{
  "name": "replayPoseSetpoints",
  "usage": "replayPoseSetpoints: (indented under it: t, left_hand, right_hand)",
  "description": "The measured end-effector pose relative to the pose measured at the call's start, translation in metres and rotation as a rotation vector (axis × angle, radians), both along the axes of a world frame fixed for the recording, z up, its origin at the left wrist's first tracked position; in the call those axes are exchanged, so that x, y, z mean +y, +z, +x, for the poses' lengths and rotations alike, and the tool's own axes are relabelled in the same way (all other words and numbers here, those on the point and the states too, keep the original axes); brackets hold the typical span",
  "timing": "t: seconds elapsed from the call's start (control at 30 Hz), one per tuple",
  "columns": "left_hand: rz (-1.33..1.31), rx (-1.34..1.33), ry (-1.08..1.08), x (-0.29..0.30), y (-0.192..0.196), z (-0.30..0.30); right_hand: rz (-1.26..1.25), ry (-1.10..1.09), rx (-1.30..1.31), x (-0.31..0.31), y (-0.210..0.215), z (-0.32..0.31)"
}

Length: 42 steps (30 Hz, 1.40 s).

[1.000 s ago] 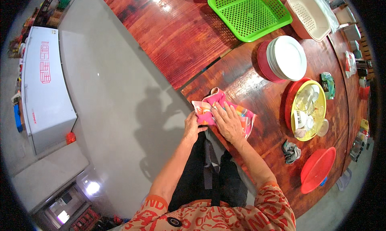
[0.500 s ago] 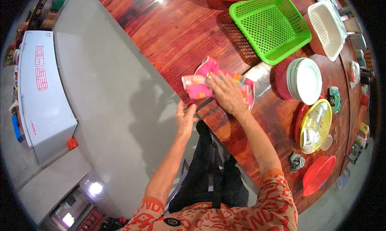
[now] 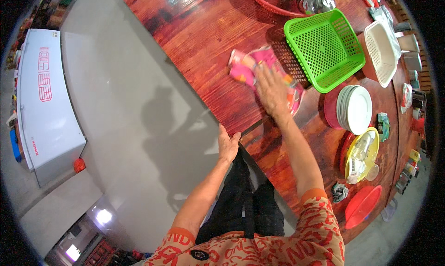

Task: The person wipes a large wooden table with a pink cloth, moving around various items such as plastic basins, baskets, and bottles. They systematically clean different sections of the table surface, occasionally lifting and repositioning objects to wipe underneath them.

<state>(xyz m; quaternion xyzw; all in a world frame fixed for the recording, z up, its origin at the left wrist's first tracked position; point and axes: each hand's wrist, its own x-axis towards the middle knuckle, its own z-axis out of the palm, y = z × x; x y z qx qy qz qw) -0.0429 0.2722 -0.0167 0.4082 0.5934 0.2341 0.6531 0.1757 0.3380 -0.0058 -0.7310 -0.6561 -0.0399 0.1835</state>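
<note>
My right hand lies flat, fingers spread, on a pink patterned cloth spread over the dark red wooden table. The cloth sits just left of a green plastic basket. My left hand rests with its fingers on the table's near edge and holds nothing.
A white basket stands right of the green one. A stack of white plates, a yellow plate with glassware and a red bowl line the table's right side. A white chest freezer stands on the grey floor at left.
My right hand has pushed the pink cloth further along the table, away from me toward the green basket. My left hand has stayed at the table edge.
</note>
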Motion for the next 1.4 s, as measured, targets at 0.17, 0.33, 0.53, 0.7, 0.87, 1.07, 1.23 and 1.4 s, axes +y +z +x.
replayPoseSetpoints:
  t: [0.17, 0.33, 0.53, 0.7, 0.87, 1.07, 1.23, 1.4]
  left_hand:
    - [0.104, 0.103, -0.047, -0.004, -0.026, -0.008]
    - [0.158, 0.241, -0.113, -0.001, -0.034, -0.010]
    - [-0.028, 0.069, -0.040, 0.000, -0.009, -0.005]
    - [-0.036, 0.106, -0.061, 0.004, 0.008, -0.004]
    - [-0.005, 0.147, -0.065, 0.003, 0.007, -0.006]
    - [0.060, 0.199, -0.110, -0.006, -0.008, -0.009]
    - [0.070, 0.210, -0.081, -0.007, -0.018, -0.007]
    - [0.091, 0.110, -0.138, 0.000, -0.018, -0.010]
  right_hand:
    - [-0.112, 0.217, 0.063, -0.038, 0.016, -0.051]
    - [-0.175, 0.277, 0.068, -0.045, 0.024, -0.055]
    - [-0.111, 0.182, 0.069, -0.026, 0.018, -0.039]
    - [-0.110, 0.150, 0.055, -0.013, 0.012, -0.035]
    - [-0.035, 0.009, 0.053, 0.036, 0.013, -0.014]
    - [0.053, -0.135, -0.043, 0.082, 0.011, 0.008]
    - [-0.013, -0.030, -0.042, 0.058, 0.012, -0.011]
    - [-0.076, 0.023, 0.035, 0.000, 0.015, -0.063]
